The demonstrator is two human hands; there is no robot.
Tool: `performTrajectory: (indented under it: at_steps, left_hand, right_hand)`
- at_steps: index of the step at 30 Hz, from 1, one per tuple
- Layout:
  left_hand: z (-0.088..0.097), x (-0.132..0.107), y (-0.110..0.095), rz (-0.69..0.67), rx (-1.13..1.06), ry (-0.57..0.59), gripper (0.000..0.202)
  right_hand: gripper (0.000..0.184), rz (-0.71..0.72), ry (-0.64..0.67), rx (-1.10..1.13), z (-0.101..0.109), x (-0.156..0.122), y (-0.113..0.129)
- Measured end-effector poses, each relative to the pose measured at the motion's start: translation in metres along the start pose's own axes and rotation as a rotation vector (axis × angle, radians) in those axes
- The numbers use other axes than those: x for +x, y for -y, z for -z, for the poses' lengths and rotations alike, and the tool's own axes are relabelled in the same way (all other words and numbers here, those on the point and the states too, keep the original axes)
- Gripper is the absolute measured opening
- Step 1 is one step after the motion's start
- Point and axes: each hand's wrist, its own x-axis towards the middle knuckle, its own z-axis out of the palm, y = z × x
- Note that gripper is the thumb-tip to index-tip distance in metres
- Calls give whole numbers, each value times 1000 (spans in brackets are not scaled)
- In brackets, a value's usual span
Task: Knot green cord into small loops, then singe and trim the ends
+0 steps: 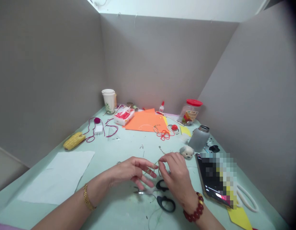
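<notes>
A thin yellowish-green thread [148, 172] is looped about the fingers of my left hand [134, 171], which holds it with the fingers partly spread. Close on its right, my right hand [175, 169] pinches the same thread between thumb and forefinger. Beneath both hands lie scissors [166, 204] with black handles, blades pointing left and partly covered by my fingers. A small white dog-shaped figure [186, 152] sits just beyond my right hand. Several tiny metal bits [141, 147] are scattered on the table in front of my hands.
White paper [59, 175] lies at left, near a yellow corn-shaped thing [74, 141] with purple cord. Behind are a tissue pack [124, 115], orange sheets [145, 121], red cord [165, 135] and a red-lidded jar [189, 112]. A grey bottle [199, 139] and a phone [211, 179] stand right.
</notes>
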Motion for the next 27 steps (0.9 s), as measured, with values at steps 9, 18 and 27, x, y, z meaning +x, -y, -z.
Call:
performTrajectory:
  at_steps: [9,18,27]
  left_hand:
    - [-5,8,1,-323,437,-420,25]
    - [-7,6,4,-290,73,-285,23]
    - [-7,3,-3,-349,22,-341,22]
  right_hand:
    - [11,94,4,1,1,0,13]
    - [15,-147,45,290,5,-1,24]
    - [16,-701,282,672,1,0,19]
